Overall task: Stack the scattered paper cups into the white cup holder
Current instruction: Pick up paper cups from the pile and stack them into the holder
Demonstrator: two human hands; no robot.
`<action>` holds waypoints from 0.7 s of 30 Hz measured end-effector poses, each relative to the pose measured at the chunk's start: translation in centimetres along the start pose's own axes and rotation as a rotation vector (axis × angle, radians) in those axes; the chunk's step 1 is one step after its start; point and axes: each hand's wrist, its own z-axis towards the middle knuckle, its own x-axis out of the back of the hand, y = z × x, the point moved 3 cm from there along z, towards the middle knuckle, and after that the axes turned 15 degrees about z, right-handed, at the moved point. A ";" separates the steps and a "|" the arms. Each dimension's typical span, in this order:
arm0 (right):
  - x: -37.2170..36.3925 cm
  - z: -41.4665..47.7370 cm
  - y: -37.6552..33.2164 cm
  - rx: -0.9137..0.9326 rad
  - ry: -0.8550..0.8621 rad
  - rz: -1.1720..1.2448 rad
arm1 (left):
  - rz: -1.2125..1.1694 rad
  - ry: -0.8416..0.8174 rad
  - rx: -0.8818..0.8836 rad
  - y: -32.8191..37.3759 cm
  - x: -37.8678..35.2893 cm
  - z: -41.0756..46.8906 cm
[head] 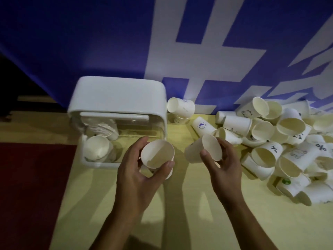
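The white cup holder (119,98) stands at the table's back left, its clear front open, with stacked paper cups (98,148) lying inside. My left hand (134,170) grips an upright paper cup (156,154), mouth toward me, just right of the holder's front. My right hand (225,165) holds a second paper cup (203,150) tilted on its side, its mouth facing right. A large heap of scattered paper cups (281,141) covers the table's right side.
The pale yellow table (189,204) runs under both arms. A blue and white banner (126,42) hangs right behind the holder and the heap. Dark red floor (32,186) lies past the table's left edge. Loose cups (180,107) lie between holder and heap.
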 end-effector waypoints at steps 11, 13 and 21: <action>-12.5 -7.0 -3.6 0.055 -0.236 0.027 | -0.084 0.163 -0.014 -6.9 12.8 0.8; -14.0 -7.8 -3.5 0.060 -0.261 0.020 | -0.071 0.199 -0.023 -8.2 14.2 1.2; -15.8 -8.8 -3.3 0.046 -0.279 -0.012 | -0.040 0.230 -0.055 -10.0 15.1 3.9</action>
